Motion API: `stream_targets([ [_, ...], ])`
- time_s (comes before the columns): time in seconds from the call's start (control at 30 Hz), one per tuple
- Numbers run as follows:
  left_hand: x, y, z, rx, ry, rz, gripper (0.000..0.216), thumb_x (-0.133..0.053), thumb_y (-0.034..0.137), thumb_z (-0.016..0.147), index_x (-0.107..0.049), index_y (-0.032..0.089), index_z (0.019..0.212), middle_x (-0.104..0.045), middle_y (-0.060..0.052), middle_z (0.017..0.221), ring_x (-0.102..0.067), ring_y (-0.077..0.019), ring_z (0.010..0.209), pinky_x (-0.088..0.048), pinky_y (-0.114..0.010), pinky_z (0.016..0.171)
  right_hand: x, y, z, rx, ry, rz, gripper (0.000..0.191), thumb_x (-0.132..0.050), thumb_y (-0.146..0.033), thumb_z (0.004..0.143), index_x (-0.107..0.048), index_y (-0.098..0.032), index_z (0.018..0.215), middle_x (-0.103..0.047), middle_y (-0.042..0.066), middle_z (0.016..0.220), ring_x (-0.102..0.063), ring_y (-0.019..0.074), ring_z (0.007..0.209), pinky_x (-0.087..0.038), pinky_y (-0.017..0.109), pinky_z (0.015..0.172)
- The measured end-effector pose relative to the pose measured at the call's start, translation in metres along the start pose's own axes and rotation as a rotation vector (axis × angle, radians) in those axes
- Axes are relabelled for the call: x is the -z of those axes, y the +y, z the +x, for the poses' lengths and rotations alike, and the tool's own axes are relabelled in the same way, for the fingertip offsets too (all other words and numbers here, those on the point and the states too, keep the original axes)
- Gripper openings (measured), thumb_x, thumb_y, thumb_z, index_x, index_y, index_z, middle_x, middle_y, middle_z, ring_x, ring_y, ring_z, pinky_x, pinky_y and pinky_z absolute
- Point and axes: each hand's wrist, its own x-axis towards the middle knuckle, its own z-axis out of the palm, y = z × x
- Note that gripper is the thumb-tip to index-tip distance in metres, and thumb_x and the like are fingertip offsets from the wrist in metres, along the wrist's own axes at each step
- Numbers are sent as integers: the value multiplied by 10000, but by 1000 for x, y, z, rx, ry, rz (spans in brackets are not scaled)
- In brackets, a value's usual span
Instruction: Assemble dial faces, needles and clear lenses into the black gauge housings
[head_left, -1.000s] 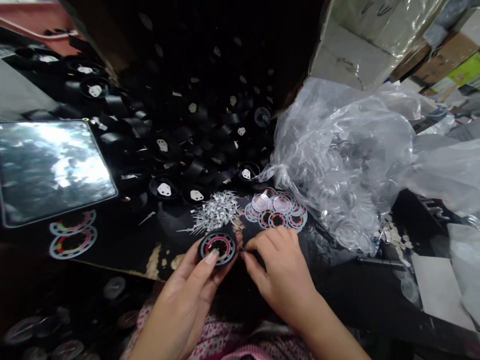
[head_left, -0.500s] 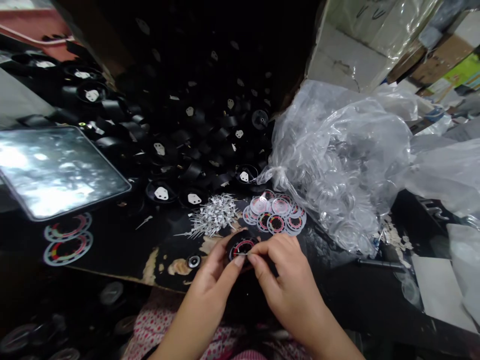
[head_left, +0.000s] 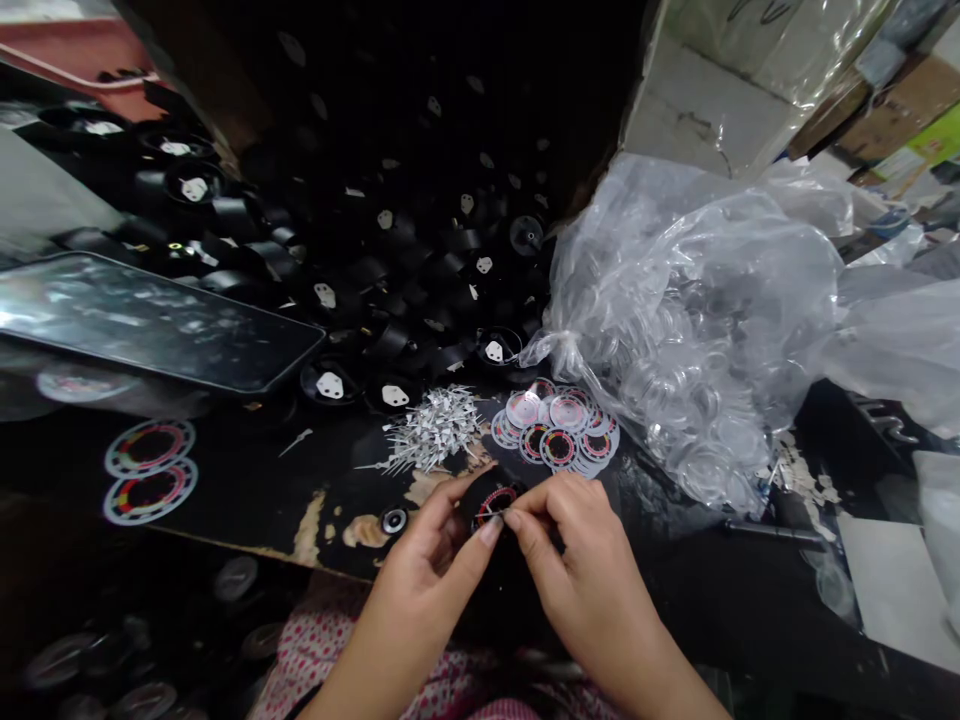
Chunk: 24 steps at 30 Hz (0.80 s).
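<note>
Gauge sits farther right now, dial apparently in, pointer across it.
Left hand grips it; right hand pinches at the pointer, hold unclear; loose pointers remain.

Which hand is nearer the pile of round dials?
Right: the right hand is right at the near edge of the pile of dials. The left hand is farther, down to the left.

I see one head camera looking forward and down from near above the left hand and right hand.
</note>
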Motion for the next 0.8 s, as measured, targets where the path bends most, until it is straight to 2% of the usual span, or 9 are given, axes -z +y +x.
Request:
stream_targets([
  [0.17,6,-4,-2,-52,-17,91,231,-654,281,882,-706,257,1105,-775,-41,1149,-711,-227,1095,-546,-308,954,-6,3,-2,31,-24,-11,205,-571,-137,941,-562,-216,753,-658,-4,741,-620,173,726,-411,296,694],
  [0.37,18,5,-9,-108,-16,199,263,-627,234,886,-710,260,1135,-769,-39,1172,-705,-228,1083,-524,-307,964,-17,2,1,80,-20,78,247,-528,-198,952,-531,-227,707,-624,-11,667,-604,161,623,-421,267,598],
  [0.5,41,11,-12,-109,47,137,241,-649,278,888,-733,264,1114,-785,-29,1132,-719,-237,1055,-545,-307,934,-22,-16,18,63,-173,27,307,-595,-226,922,-506,-218,628,-603,-17,598,-556,149,544,-370,265,543],
  [0.57,61,14,-12,-98,155,34,248,-688,324,874,-735,261,1110,-791,-27,1114,-722,-243,1065,-553,-310,937,-24,-34,36,117,-254,11,329,-653,-240,899,-515,-209,602,-608,-24,584,-557,143,554,-371,270,574],
  [0.63,82,18,-10,-103,321,-98,280,-724,375,854,-728,263,1110,-796,-19,1093,-730,-239,1048,-565,-313,932,-29,-58,63,231,-263,15,263,-676,-281,909,-592,-207,670,-668,-15,667,-610,158,658,-416,291,675],
  [0.7,101,22,-7,-137,459,-236,315,-754,403,829,-720,259,1107,-796,-14,1089,-735,-230,1032,-577,-310,925,-38,-84,96,376,-202,-40,139,-654,-333,940,-679,-208,886,-742,31,911,-652,206,894,-440,345,838],
  [0.73,109,25,-7,-157,495,-292,330,-769,405,812,-719,252,1101,-794,-18,1097,-732,-230,1039,-582,-308,922,-45,-96,114,449,-167,-90,207,-679,-372,922,-685,-198,1032,-742,66,1069,-639,243,1019,-431,381,917],
  [0.77,115,26,-7,-173,511,-333,348,-786,400,795,-721,241,1098,-792,-28,1110,-728,-235,1054,-586,-310,921,-53,-107,131,506,-187,-157,366,-678,-423,918,-648,-183,1193,-705,101,1223,-603,278,1133,-418,413,969],
  [0.8,120,28,-8,-181,516,-361,368,-801,391,778,-723,228,1099,-790,-43,1121,-725,-243,1064,-592,-314,914,-61,-117,147,526,-210,-233,474,-681,-471,904,-621,-159,1257,-688,130,1264,-582,309,1175,-415,439,980],
])
